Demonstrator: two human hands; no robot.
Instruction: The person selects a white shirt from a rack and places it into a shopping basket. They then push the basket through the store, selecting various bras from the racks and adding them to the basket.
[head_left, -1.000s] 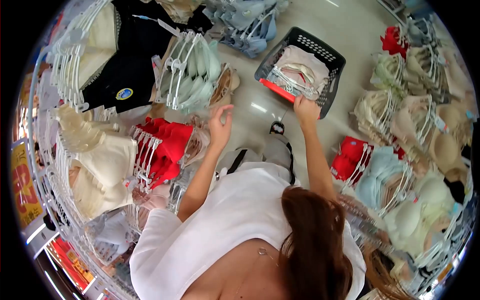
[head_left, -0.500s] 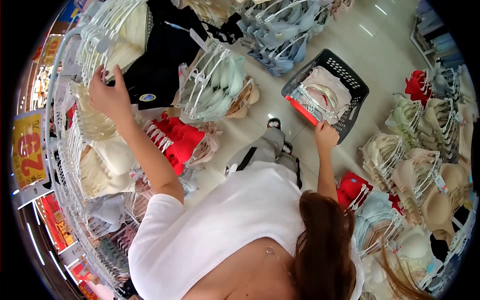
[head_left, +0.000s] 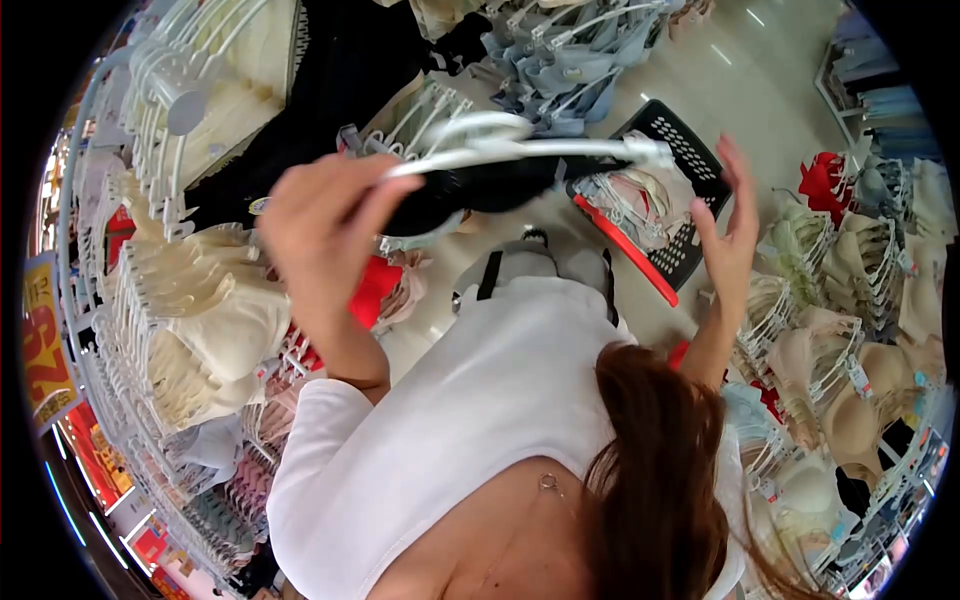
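Observation:
My left hand [head_left: 322,215] grips one end of a white hanger [head_left: 500,153], blurred by motion and held out in front of my chest. A black bra [head_left: 490,190] hangs beneath the hanger bar. To the right, my right hand [head_left: 732,225] is raised with its fingers apart and holds nothing; it is near the hanger's far end. Beyond it is a dark shopping basket [head_left: 683,135] with a red handle [head_left: 628,252]. Light pink garments [head_left: 645,200] on white hangers lie inside the basket.
A curved rack on my left carries cream bras [head_left: 225,320] and a large black garment [head_left: 345,90]. Blue-grey bras [head_left: 565,75] hang ahead. On the right, another rack holds beige bras [head_left: 870,390] and a red one [head_left: 828,185]. A yellow price sign [head_left: 48,340] stands at far left.
My left hand has come off the rack toward the middle, now with the black bra on its hanger. The right hand has let go of the basket's red handle and risen, opening.

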